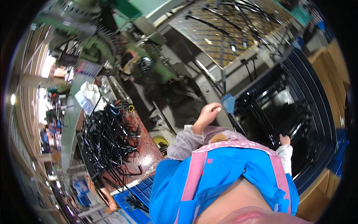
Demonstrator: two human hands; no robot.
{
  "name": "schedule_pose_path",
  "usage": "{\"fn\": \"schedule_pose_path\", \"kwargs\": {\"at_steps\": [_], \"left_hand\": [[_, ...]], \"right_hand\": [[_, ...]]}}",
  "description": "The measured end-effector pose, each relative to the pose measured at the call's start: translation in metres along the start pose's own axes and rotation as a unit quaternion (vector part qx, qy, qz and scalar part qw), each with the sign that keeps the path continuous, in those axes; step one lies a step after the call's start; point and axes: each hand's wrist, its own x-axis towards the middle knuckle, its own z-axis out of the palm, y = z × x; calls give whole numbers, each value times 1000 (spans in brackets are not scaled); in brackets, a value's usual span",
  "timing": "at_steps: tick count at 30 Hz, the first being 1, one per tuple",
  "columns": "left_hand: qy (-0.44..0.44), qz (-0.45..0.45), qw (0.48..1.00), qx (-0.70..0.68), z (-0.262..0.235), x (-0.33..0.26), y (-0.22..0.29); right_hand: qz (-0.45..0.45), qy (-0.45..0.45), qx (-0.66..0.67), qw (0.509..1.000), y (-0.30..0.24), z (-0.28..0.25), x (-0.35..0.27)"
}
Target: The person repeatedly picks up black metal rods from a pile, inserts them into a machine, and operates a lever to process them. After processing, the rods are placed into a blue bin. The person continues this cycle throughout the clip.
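My left hand (209, 115) is raised in front of my apron, beside the near corner of a large dark bin (317, 87). Its fingers are curled closed; a small dark spot shows by the thumb, too small to name. Down inside the bin is my right hand (285, 140), close to the glossy black strips (268, 119) lying there. Its fingers look bent together, and I cannot make out what lies between them. A blue patch (228, 103) covers the bin's corner next to my left hand.
A reddish table (149, 158) at left bears a heap of thin black strips (108, 138). Green machinery (160, 69) stands ahead. Long black parts lie on a patterned table (212, 41). Cardboard (330, 65) flanks the bin; another person's arm (108, 199) shows lower left.
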Motion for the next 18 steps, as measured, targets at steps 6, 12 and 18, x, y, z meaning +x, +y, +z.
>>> {"fn": "schedule_pose_path", "kwargs": {"at_steps": [6,12,18], "left_hand": [[116,-164,978,-60,-89,-59,-47],[244,-185,951,-38,-203,-113,-126],[386,-205,899,-15,-316,-177,-151]], "right_hand": [[-223,240,157,932,-169,-71,-37],[-506,84,281,811,-477,-55,-149],[-670,30,207,712,-737,6,-294]]}}
